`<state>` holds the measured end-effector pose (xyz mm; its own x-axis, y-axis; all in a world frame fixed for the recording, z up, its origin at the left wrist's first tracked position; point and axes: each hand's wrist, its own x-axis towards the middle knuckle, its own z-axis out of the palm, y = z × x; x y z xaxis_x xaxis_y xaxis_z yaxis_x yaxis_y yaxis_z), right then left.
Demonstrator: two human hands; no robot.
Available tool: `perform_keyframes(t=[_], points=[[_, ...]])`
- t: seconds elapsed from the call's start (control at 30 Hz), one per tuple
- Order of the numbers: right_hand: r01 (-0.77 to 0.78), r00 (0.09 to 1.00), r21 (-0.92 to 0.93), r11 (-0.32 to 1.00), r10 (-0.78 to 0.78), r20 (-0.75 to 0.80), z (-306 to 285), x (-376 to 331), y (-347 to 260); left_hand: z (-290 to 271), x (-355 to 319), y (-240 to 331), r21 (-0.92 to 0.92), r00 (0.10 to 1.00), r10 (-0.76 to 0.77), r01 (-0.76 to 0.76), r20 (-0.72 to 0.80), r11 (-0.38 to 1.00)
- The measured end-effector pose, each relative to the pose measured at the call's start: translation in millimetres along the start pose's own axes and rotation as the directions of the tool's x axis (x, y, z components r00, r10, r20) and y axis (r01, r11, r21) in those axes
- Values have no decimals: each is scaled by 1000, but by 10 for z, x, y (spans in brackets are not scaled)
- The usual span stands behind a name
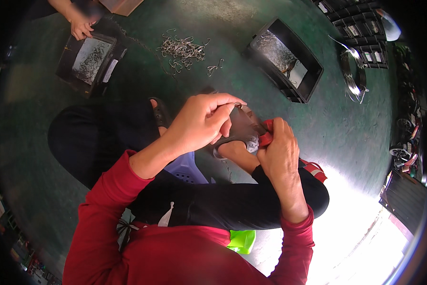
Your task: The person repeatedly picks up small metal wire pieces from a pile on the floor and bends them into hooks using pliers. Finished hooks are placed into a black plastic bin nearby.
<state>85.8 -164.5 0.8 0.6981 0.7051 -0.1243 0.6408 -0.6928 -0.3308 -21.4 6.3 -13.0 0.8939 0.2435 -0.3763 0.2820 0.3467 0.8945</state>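
Observation:
In front of my crossed legs, my left hand is closed in a pinch. A small bent metal piece, which looks like a wire hook, shows at its fingertips. My right hand wraps round the red handles of a pair of pliers. The pliers' dark head points toward the left hand's fingertips; whether it touches the small piece I cannot tell. Beyond my hands a loose pile of S-shaped wire hooks lies on the green floor. A few hooks lie apart at its right.
Black crates with metal hooks stand at left and right. Another person's hand rests on the left crate. At far right are a wire coil and stacked black crates. A purple plastic piece sits by my legs.

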Motion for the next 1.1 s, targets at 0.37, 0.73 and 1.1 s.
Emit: perform_keyframes(t=[0.37, 0.73, 1.1], points=[[8, 995, 221, 975, -30, 94, -17, 61, 57, -20, 39, 4, 51, 999, 42, -42, -1, 998], [-405, 765, 567, 717, -74, 639, -203, 111, 64, -128, 113, 40, -243, 966, -123, 179, 229, 953], [-346, 824, 512, 786, -7, 567, -127, 29, 124, -120, 111, 7, -153, 965, -82, 123, 248, 981]])
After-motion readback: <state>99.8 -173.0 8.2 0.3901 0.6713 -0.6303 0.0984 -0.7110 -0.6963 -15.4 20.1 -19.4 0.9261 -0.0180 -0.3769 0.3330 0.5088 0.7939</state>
